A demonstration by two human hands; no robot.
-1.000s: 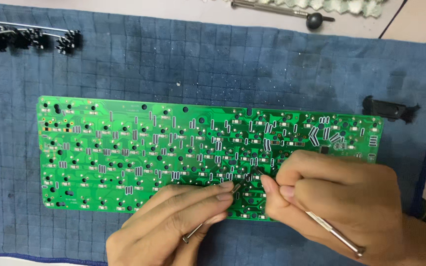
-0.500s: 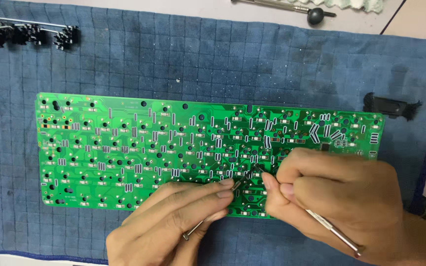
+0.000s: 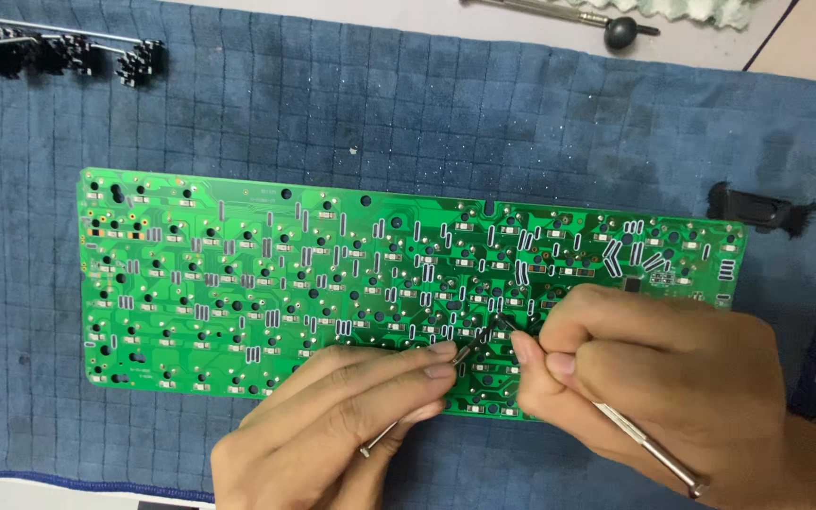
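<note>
A long green circuit board (image 3: 266, 274) lies flat on a dark blue cloth (image 3: 408, 113), studded with small solder pads and parts. My left hand (image 3: 332, 430) pinches a thin metal tool (image 3: 399, 420) whose tip touches the board near its lower middle. My right hand (image 3: 654, 378) grips a second thin metal tool (image 3: 649, 449), its tip meeting the board right beside the left tool's tip. Both tips sit close together on the same spot, which my fingers partly hide.
A row of small black parts on a metal bar (image 3: 59, 47) lies at the cloth's top left. A black plastic piece (image 3: 757, 208) rests at the right. A metal tool with a black round knob (image 3: 606, 24) lies beyond the cloth's top edge.
Both hands and tool tips stay on the same spot of the board; only a slight shift of the view is visible.
</note>
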